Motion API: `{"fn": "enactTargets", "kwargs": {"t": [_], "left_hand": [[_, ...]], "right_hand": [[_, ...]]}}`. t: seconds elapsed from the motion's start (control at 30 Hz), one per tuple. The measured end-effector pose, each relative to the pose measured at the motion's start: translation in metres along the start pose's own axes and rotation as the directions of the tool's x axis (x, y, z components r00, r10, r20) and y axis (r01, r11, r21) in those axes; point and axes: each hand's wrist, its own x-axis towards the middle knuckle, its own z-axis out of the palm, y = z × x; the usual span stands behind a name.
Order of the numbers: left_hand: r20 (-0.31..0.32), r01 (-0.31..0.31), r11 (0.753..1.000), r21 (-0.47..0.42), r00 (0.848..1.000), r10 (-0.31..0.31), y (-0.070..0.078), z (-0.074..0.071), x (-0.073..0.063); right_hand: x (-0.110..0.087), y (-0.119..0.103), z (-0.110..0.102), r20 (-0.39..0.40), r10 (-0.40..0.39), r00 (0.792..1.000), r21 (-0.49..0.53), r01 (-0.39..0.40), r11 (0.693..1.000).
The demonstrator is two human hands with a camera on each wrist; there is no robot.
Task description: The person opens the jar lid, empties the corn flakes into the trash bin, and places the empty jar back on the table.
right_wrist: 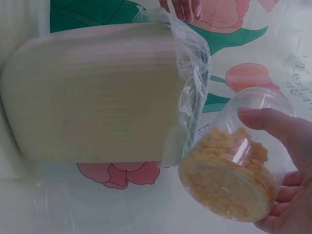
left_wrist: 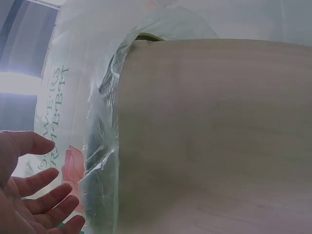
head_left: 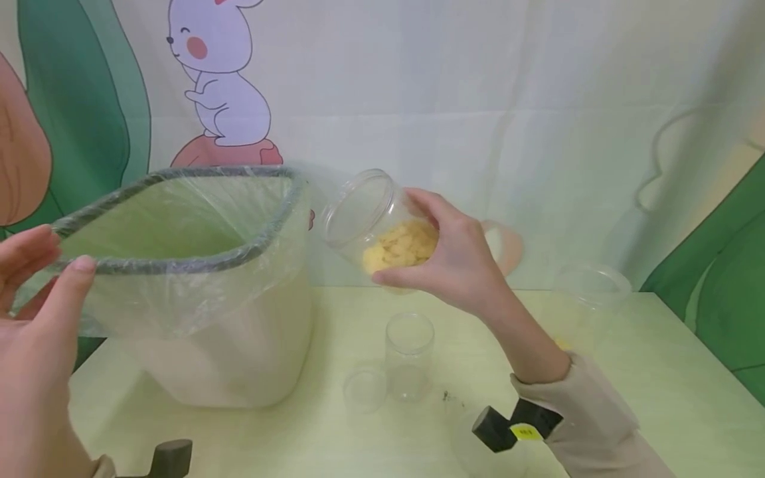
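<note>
In the head view, the left hand (head_left: 38,345) lies between eight and nine o'clock, released, its fingers loosely bent and holding nothing. It is right by the near left corner of a bin (head_left: 221,365) at nine o'clock; whether a fingertip touches the clear liner (head_left: 173,295) folded over the rim is hard to tell. A cartoon rabbit (head_left: 233,106) on the wall hanging shows at half past ten, above the bin.

Below the middle, toward six o'clock, a flat clear disc (head_left: 364,392) lies on the table (head_left: 335,441), at eight o'clock from a small clear jar (head_left: 409,352) standing upright. Near the centre, just right of the bin, a larger jar (head_left: 390,209) is held in the air, tilted with its uncovered mouth toward ten o'clock. Yellow pieces (head_left: 400,249) lie in its lower end. The right hand (head_left: 457,255) grasps that jar, thumb on the near side. Farther right, between three and four o'clock, stands a wide clear tub (head_left: 592,299).
</note>
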Motion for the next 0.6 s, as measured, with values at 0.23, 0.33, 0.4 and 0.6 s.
{"fn": "enactTargets", "kwargs": {"t": [0.23, 0.33, 0.4, 0.6], "left_hand": [[-0.016, 0.059, 0.997, 0.048, 0.998, -0.058, -0.001, 0.005, 0.003], [0.003, 0.09, 0.994, 0.06, 0.996, -0.091, 0.0, 0.007, 0.004], [0.002, 0.144, 0.987, 0.071, 0.99, -0.144, 0.001, 0.006, 0.005], [-0.036, 0.206, 0.973, 0.103, 0.979, -0.203, -0.001, 0.005, 0.008]], "right_hand": [[0.005, -0.003, 0.004, 0.011, 0.006, 1.0, -0.004, -0.006, 1.0], [0.007, -0.004, 0.006, 0.011, 0.0, 1.0, -0.002, 0.0, 1.0], [0.009, -0.004, 0.007, 0.01, -0.001, 1.0, -0.004, 0.001, 1.0], [0.013, -0.005, 0.013, 0.005, -0.011, 1.0, -0.017, 0.011, 1.0]]}}
